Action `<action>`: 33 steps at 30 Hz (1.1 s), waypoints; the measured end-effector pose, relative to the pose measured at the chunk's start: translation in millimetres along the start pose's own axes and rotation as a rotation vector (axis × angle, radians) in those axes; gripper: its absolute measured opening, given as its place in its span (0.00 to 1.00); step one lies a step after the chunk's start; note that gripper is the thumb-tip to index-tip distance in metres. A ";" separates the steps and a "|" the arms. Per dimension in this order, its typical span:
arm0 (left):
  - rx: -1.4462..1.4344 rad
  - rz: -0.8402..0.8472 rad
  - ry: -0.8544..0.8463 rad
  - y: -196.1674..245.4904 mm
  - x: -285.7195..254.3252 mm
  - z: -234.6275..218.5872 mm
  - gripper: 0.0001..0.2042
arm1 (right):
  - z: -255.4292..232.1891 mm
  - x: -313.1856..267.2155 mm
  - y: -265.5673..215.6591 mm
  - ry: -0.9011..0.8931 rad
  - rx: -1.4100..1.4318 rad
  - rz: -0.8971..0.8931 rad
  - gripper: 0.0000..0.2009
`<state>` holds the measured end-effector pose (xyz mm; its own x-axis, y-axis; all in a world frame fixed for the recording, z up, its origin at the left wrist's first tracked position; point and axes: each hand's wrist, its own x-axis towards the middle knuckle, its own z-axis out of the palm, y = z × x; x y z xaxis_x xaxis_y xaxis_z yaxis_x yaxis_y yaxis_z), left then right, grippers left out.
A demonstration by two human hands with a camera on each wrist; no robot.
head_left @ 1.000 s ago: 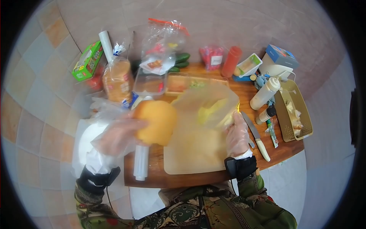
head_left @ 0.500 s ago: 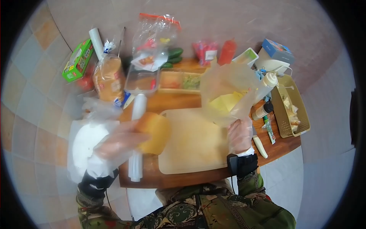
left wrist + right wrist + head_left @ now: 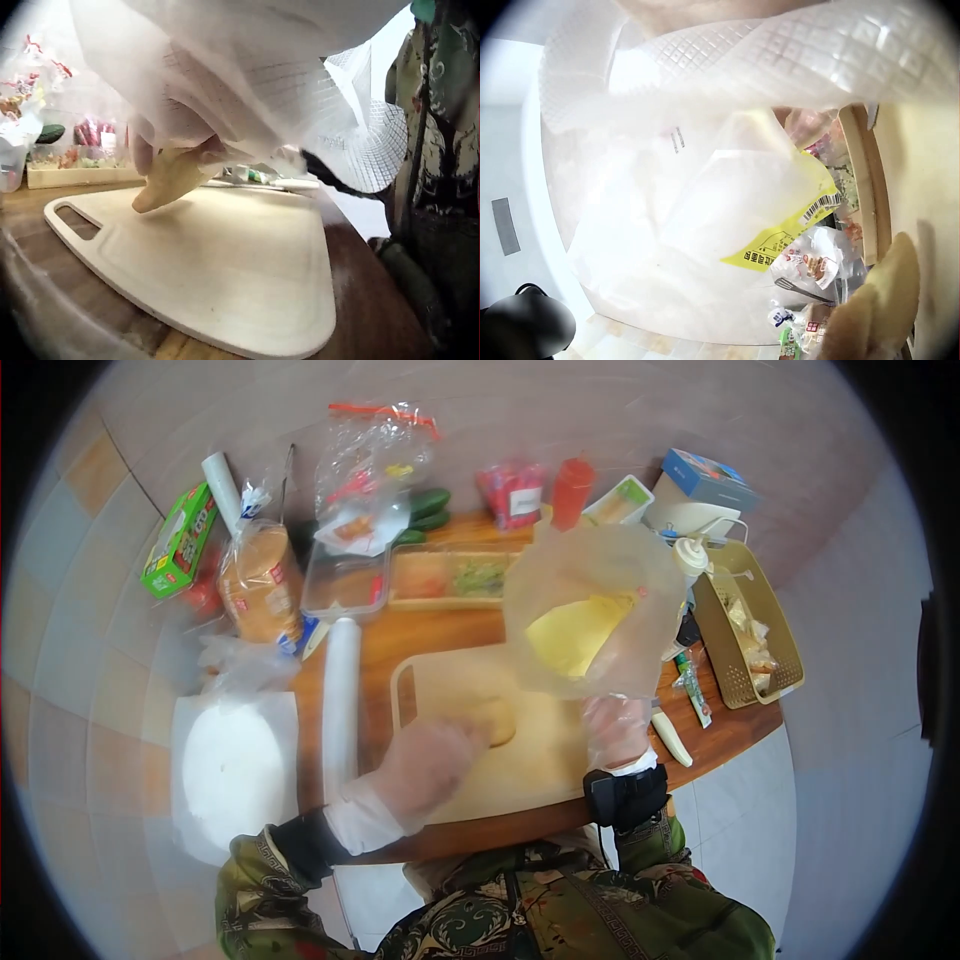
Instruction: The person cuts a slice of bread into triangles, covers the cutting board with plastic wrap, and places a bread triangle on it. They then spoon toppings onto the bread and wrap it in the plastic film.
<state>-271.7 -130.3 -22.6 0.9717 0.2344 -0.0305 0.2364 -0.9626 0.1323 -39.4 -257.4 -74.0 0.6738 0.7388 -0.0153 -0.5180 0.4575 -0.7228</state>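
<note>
My left hand point(image 3: 430, 765), in a clear plastic glove, pinches a yellow slice of bread point(image 3: 500, 722) low over the cream cutting board point(image 3: 525, 770). In the left wrist view the bread point(image 3: 169, 180) slants down, its lower edge close over the board point(image 3: 232, 262). At the board's right side my gloved right hand point(image 3: 615, 728) grips the bottom of a milky plastic bag point(image 3: 640, 575) with a yellow label point(image 3: 570, 640). Standing up from the hand, the bag covers part of the table behind it; most right fingers are hidden by it.
Left of the board lie a roll of cling film point(image 3: 342, 700) and a white plate point(image 3: 235, 770). Behind stand bagged bread point(image 3: 260, 585), a clear tub point(image 3: 345, 580) and a divided tray point(image 3: 450, 578). A knife handle point(image 3: 670, 738) and a tan basket point(image 3: 740, 630) are on the right.
The left hand has carried the bread from beside the board rightward and down over it. The right hand has raised the bag off the board and moved it to the right side.
</note>
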 end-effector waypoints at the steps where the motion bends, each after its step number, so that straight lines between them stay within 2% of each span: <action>1: 0.052 0.054 -0.053 3.7 3.3 1.8 0.20 | -3.7 -0.1 1.0 0.004 0.000 -0.007 0.18; 3: 0.108 0.110 -0.107 6.8 3.5 13.5 0.19 | -12.7 0.4 7.1 -0.059 0.102 -0.003 0.19; 5: 0.078 0.165 0.153 7.7 1.4 25.1 0.11 | -6.4 -0.5 5.8 -0.049 0.107 0.024 0.19; 9: -0.027 0.168 0.117 3.6 -8.2 9.6 0.13 | 21.0 -4.9 0.2 -0.016 0.115 0.141 0.20; 11: -0.165 0.043 0.040 -6.8 -13.1 -1.6 0.18 | 31.8 -6.6 -2.4 -0.001 0.117 0.200 0.20; 12: -0.161 0.044 0.041 -12.2 -12.2 -8.5 0.18 | 34.0 -6.7 -3.0 0.007 0.118 0.230 0.20; 13: -0.257 -0.082 0.117 -18.2 -8.7 -18.5 0.24 | 30.6 -7.4 -3.0 0.004 0.119 0.229 0.20; 14: -0.352 -0.210 0.194 -21.5 -6.7 -27.2 0.29 | 23.5 -9.1 -2.5 -0.142 -0.432 -0.011 0.21; 15: -0.350 -0.212 0.197 -22.0 -7.2 -33.5 0.29 | 20.2 -10.3 -2.1 -0.285 -0.978 -0.263 0.21; 16: -0.552 -0.237 0.222 -22.2 -8.5 -39.3 0.33 | 25.8 -12.4 -2.7 -0.290 -0.978 -0.266 0.21; 17: -0.756 -0.261 0.246 -21.0 -9.9 -46.4 0.37 | 35.5 -16.0 -3.8 -0.221 -0.981 -0.214 0.21; 18: -0.755 -0.263 0.251 -15.9 -10.7 -54.6 0.37 | 41.8 -18.7 -3.6 -0.151 -0.983 -0.162 0.21; 19: -0.790 -0.289 0.215 -7.1 -9.6 -64.8 0.38 | 43.6 -20.1 -1.8 -0.155 -0.983 -0.164 0.21; 21: -0.823 -0.316 0.181 -2.3 -7.6 -72.2 0.40 | 45.3 -22.2 2.0 -0.283 -1.016 -0.343 0.21; 22: -0.987 -0.189 0.262 -2.4 -7.0 -73.5 0.40 | 41.2 -19.9 6.0 -0.285 -1.016 -0.346 0.21; 23: -1.147 -0.057 0.344 -2.9 -7.2 -74.5 0.40 | 34.4 -15.1 11.7 -0.346 -0.869 -0.340 0.21; 24: -1.145 -0.056 0.349 -6.6 -10.7 -71.8 0.40 | 31.0 -12.1 15.0 -0.404 -0.721 -0.332 0.21; 25: -1.331 -0.185 0.391 -10.9 -15.4 -71.0 0.39 | 35.1 -10.8 14.5 -0.409 -0.721 -0.333 0.21; 26: -1.516 -0.319 0.433 -13.0 -18.8 -71.2 0.38 | 41.5 -8.5 13.4 -0.359 -0.843 -0.274 0.22; 27: -1.515 -0.321 0.439 -13.1 -24.2 -73.8 0.38 | 45.9 -6.6 13.3 -0.308 -0.964 -0.215 0.22; 28: -1.604 -0.409 0.494 -5.8 -28.6 -93.4 0.37 | 45.6 -4.3 15.7 -0.314 -0.965 -0.215 0.22; 29: -1.690 -0.500 0.548 -1.9 -31.8 -103.7 0.36 | 41.3 -0.2 21.2 -0.326 -1.022 -0.280 0.21; 30: -1.691 -0.503 0.554 -3.5 -34.9 -101.5 0.36 | 34.6 5.4 29.2 -0.339 -1.079 -0.345 0.21; 32: -1.369 -0.376 0.620 -7.7 -42.6 -94.9 0.33 | 19.3 18.0 49.0 -0.364 -1.188 -0.476 0.20; 33: -1.369 -0.382 0.625 -6.2 -42.9 -94.7 0.33 | 12.6 23.5 59.0 -0.376 -1.242 -0.542 0.20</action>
<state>-315.0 -121.6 71.7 0.6188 0.7809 0.0851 -0.0595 -0.0614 0.9963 -60.8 -206.8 -108.3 0.3551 0.7907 0.4986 0.6871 0.1408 -0.7128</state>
